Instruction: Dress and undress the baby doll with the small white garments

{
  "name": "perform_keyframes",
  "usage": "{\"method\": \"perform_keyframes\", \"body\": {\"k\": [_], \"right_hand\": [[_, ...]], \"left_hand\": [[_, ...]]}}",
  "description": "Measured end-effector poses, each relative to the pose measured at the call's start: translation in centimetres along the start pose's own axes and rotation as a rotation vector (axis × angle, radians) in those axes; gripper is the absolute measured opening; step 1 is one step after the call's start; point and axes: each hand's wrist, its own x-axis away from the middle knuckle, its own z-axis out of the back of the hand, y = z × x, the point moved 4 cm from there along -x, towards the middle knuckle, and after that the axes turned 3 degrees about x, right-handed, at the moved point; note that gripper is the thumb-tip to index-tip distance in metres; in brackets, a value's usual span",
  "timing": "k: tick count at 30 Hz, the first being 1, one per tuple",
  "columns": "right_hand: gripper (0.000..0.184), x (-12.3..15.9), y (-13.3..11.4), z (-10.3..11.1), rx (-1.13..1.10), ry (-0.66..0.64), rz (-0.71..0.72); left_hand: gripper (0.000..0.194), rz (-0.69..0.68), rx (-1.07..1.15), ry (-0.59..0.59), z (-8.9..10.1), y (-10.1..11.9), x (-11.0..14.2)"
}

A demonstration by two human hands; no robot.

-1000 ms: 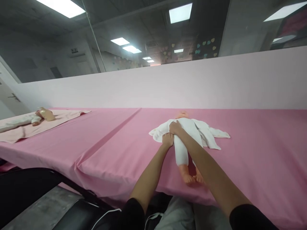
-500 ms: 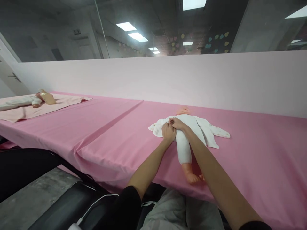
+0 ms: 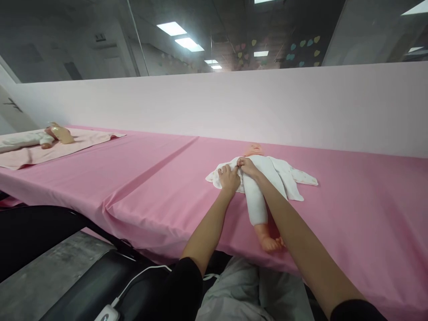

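Observation:
A baby doll (image 3: 255, 196) in a white bodysuit lies on its back, head toward the wall and bare feet at the near table edge. Beneath it a white baby jacket (image 3: 289, 178) is spread with its sleeves out to both sides. My left hand (image 3: 229, 178) rests on the jacket's left side, its outer fingers bent and somewhat apart, forefinger reaching to my other hand. At the left of the doll's chest, my right hand (image 3: 247, 166) is closed in a pinch. Whatever lies between its fingertips is hidden.
A pink sheet (image 3: 160, 178) covers the long table. Far left, another doll (image 3: 25, 140) and a yellowish bottle (image 3: 63, 133) lie on a pale pink towel (image 3: 85, 141). A black chair (image 3: 83, 285) with a white cable and device stands at lower left. Behind is a white wall (image 3: 207, 107).
My left hand has shifted slightly left and its fingers have spread more. The right hand stays at the doll's chest, still pinching. The view has tilted down a little.

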Motion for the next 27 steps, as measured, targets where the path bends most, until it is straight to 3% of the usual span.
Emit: {"method": "perform_keyframes", "body": {"k": [2, 7, 12, 18, 24, 27], "right_hand": [[0.028, 0.1, 0.0, -0.2, 0.077, -0.016, 0.024], [0.03, 0.7, 0.0, -1.5, 0.668, -0.081, 0.03], [0.035, 0.9, -0.9, -3.0, 1.011, -0.196, 0.09], [0.035, 0.3, -1.3, -4.1, 1.128, -0.277, 0.048], [0.033, 0.3, -1.9, -4.6, 1.212, -0.25, -0.022], [0.033, 0.5, -2.0, -5.0, 1.242, -0.232, -0.014]], "left_hand": [[0.037, 0.032, -0.01, -0.013, 0.1, -0.8, -0.3], [0.039, 0.18, 0.023, -0.015, 0.1, -2.5, -0.6], [0.044, 0.293, 0.07, -0.094, -0.7, -3.0, -0.4], [0.041, 0.247, 0.117, -0.066, -0.8, -3.2, -0.5], [0.029, 0.225, 0.208, -0.056, -0.7, -3.6, -1.1], [0.037, 0.227, 0.24, -0.043, -0.9, -4.0, -1.4]]}}
